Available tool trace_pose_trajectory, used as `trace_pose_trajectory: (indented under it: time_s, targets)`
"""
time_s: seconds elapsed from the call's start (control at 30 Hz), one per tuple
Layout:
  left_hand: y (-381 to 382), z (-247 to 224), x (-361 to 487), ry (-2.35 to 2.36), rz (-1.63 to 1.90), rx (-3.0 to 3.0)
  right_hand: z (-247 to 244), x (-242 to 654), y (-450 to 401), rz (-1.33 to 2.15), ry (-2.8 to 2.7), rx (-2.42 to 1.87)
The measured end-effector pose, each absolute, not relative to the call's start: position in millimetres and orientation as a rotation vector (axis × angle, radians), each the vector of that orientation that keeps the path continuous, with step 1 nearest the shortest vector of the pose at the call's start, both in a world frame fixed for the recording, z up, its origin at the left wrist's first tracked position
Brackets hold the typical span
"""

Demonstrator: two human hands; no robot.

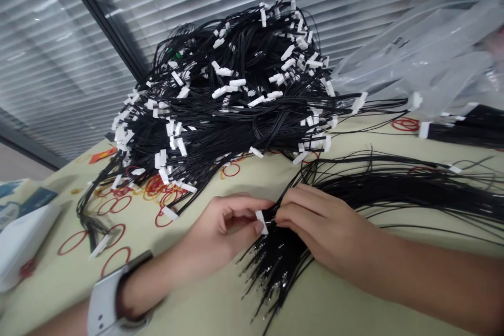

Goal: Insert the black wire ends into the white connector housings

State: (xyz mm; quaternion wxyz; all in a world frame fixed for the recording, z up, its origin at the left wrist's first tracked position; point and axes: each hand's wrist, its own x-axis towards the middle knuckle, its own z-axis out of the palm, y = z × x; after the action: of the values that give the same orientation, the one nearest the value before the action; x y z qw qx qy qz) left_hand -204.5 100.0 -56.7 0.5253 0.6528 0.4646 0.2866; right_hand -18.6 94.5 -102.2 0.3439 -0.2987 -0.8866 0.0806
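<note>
My left hand pinches a small white plastic connector between thumb and fingers, close to my right hand. The right hand grips a bundle of thin black wires that runs off to the right. Bare metal crimped terminals fan out from the wire ends below my hands, lying on the table. Behind them rises a large heap of black wires with many white connectors. A white smartwatch sits on my left wrist.
Red rubber bands lie scattered on the pale green table. A clear plastic bag sits at the back right, beside another black wire bundle. A white box stands at the left edge, and a slatted glass partition runs behind.
</note>
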Motion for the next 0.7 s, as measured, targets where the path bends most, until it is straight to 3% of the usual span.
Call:
trace_pose_trajectory:
  time_s: [0.37,0.6,0.7]
  targets:
    - [94.1,-59.2,-204.3,0.991,0.698,1.756,-102.6,-22.2,93.8,0.090,-2.337,-0.709]
    - [104.9,-59.6,-204.9,1.158,0.687,1.736,-83.0,-15.6,98.5,-0.151,-2.437,-0.788]
    - [109.3,-58.7,-207.1,1.211,0.694,1.692,-68.1,-8.1,100.7,0.098,-2.576,-0.826]
